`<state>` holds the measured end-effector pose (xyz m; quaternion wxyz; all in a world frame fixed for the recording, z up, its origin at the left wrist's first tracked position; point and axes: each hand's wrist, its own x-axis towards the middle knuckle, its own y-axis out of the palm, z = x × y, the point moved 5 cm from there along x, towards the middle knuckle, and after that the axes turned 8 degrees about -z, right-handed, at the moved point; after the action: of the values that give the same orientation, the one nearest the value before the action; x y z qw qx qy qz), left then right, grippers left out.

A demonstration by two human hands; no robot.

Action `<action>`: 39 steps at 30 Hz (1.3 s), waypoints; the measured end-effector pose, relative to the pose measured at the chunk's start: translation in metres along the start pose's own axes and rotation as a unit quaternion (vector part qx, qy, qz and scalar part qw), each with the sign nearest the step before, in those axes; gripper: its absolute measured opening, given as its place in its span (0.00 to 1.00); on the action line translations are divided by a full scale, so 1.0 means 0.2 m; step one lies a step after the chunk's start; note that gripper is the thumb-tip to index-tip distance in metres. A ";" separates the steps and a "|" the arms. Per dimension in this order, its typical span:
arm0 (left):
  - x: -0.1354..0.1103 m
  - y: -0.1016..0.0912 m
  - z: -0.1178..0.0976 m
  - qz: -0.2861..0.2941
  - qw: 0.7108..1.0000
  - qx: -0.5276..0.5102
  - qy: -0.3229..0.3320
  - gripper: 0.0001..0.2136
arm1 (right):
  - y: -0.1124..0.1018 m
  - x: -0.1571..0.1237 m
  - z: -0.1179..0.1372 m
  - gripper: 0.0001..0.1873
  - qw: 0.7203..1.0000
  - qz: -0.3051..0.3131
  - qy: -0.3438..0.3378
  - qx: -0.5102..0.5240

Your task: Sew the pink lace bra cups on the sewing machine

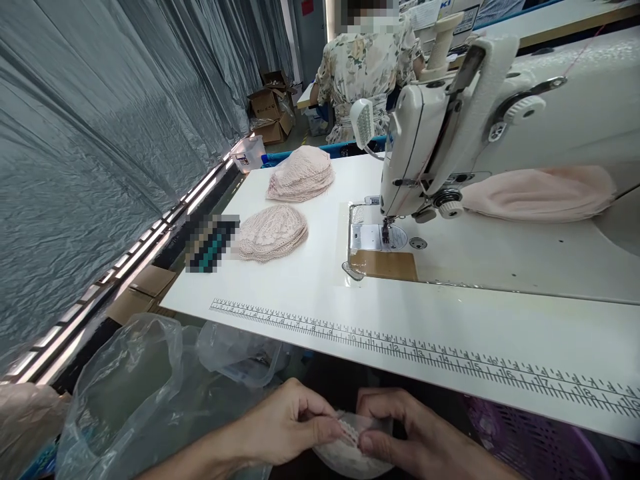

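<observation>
Our left hand (293,427) and right hand (423,430) are pinching cloth (353,463) by its edge. We're judging it light, soft, best held there.

Held fabric (353,461) partly covered, co-worker's head (369,9) pixelated, purple basket (547,437) cropped below

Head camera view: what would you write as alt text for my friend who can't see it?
A left hand and right hand pinch a pale, lace-edged cloth at the near side of a white table. On the table are a sewing machine and two lace piles, with a person in floral clothes beyond.
</observation>
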<state>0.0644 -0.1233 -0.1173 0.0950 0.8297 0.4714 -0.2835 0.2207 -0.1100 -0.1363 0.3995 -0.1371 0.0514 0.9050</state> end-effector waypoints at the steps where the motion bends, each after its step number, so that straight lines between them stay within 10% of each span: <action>1: 0.00 0.00 0.00 0.005 1.000 -0.001 -0.001 0.17 | 0.00 0.00 -0.01 0.14 1.000 0.001 0.003 0.001; 30: -0.02 -0.02 0.00 -0.068 0.995 0.067 0.008 0.12 | 0.01 -0.03 -0.01 0.08 0.997 -0.026 0.024 -0.072; 39: 0.03 0.02 0.02 -0.086 0.993 -0.068 -0.052 0.20 | 0.01 -0.02 0.00 0.09 0.994 -0.038 0.012 -0.098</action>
<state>0.0680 -0.1239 -0.1248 0.1512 0.7620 0.5534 -0.3004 0.2217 -0.1133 -0.1344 0.4174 -0.1887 -0.0381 0.8881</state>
